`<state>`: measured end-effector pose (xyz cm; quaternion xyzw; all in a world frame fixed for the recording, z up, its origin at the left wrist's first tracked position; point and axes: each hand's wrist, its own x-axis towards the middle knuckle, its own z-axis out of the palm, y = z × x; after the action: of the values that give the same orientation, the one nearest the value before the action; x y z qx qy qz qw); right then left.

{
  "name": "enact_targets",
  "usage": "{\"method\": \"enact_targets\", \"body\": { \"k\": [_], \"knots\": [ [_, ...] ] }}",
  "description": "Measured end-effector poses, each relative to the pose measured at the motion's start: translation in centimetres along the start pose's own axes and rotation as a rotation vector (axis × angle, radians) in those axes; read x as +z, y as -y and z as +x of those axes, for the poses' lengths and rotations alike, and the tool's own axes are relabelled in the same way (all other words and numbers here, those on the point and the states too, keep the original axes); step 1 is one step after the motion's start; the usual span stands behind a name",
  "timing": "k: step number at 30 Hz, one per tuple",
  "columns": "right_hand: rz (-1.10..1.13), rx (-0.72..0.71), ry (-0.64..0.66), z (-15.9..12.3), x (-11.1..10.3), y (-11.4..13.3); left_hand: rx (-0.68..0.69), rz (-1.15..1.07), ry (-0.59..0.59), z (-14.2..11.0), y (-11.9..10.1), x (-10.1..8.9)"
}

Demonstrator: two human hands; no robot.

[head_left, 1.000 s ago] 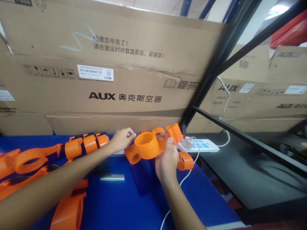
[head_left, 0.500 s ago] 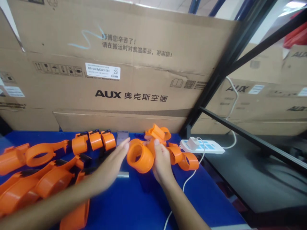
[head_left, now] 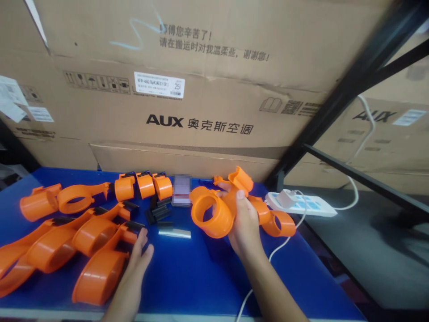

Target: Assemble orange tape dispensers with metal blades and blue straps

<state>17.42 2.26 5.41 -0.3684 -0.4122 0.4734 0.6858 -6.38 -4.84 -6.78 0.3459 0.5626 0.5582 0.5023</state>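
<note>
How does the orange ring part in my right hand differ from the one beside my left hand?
The held part is gripped in your right hand; the lying part, beside your left hand, rests on the blue tabletop. The held part's visible end is only orange, while the lying part's end bears a black piece. Both are orange with a ring.

Orange ring-ended piece (head_left: 224,219) in right grip (head_left: 247,221), open toward the viewer

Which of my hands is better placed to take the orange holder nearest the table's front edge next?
Probably your left hand: open and close beside that orange holder. Your right hand is farther off, gripping another orange piece.
</note>
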Motion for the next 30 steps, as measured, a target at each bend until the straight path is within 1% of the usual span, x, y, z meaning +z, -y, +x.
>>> {"method": "enact_targets", "body": {
  "k": [2,4,7,9,11,12,14,16,17,19,20,22,23,24,26,30],
  "knots": [
    [-0.002,0.002,0.001,0.0,0.0,0.0,0.009,-0.009,-0.092,0.4,0.8,-0.1],
    [-0.005,0.001,0.004,0.1,0.0,0.0,0.012,-0.025,-0.137,0.7,0.9,-0.3],
    [-0.011,-0.001,0.010,0.1,0.0,-0.1,0.010,-0.028,-0.149,1.0,-0.2,-0.9],
    [-0.017,0.003,0.018,0.1,0.1,-0.2,0.028,-0.008,-0.125,0.8,-1.3,-1.3],
    [-0.027,0.022,0.032,0.1,0.1,-0.4,0.045,0.006,-0.068,0.4,-2.4,-1.2],
    [-0.036,0.041,0.047,0.0,0.2,-0.4,0.055,0.002,-0.029,0.1,-3.0,-0.9],
    [-0.067,0.102,0.109,-0.1,0.3,-0.6,0.086,-0.044,0.074,-0.5,-4.1,0.4],
    [-0.099,0.189,0.216,-0.3,0.5,-0.8,0.125,-0.150,0.202,-0.9,-5.2,2.7],
    [-0.108,0.237,0.275,-0.4,0.6,-1.0,0.124,-0.229,0.272,-0.9,-5.7,4.0],
    [-0.119,0.315,0.365,-0.7,0.9,-1.2,0.074,-0.389,0.400,-0.8,-6.4,6.6],
    [-0.126,0.341,0.388,-0.8,1.1,-1.4,0.047,-0.463,0.453,-0.5,-6.6,7.7],
    [-0.149,0.358,0.395,-1.1,1.3,-1.8,-0.017,-0.580,0.433,0.0,-6.8,9.5],
    [-0.164,0.352,0.387,-1.1,1.4,-2.0,-0.035,-0.607,0.410,0.2,-6.8,10.0],
    [-0.183,0.338,0.376,-1.1,1.4,-2.2,-0.052,-0.621,0.393,0.4,-6.9,10.2],
    [-0.235,0.299,0.360,-1.1,1.3,-2.6,-0.084,-0.615,0.395,0.8,-7.3,10.0],
    [-0.308,0.252,0.336,-0.7,1.0,-3.2,-0.166,-0.585,0.494,1.2,-8.4,8.6]
  ]
}}
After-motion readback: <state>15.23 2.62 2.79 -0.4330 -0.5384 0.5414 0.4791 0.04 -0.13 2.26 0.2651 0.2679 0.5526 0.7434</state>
